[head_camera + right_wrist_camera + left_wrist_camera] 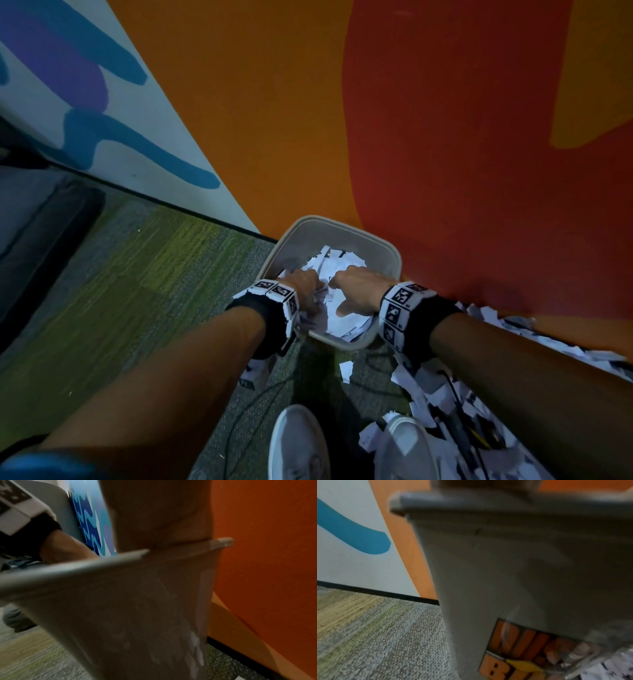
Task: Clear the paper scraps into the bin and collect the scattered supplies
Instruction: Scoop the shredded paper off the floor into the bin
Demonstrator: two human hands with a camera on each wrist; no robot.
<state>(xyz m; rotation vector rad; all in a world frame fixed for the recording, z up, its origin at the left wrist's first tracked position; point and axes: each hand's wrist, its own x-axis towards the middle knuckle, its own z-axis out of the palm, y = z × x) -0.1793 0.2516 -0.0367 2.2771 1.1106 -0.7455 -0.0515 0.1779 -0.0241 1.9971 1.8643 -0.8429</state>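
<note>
Only lettering I can spot is an orange sticker (520, 654) low on the grey bin (513, 563) wall: a big "B" shows, rest too blurry to read.

carpet (144, 274) bears bin (342, 226), scraps (428, 394).

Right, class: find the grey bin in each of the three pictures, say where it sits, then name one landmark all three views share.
Head: the grey bin sits at lower centre against the wall, both hands inside among paper scraps.
Left wrist: its outer wall fills the centre and right.
Right wrist: its rim and wall cross the middle.
Shared landmark: the orange wall.
</note>
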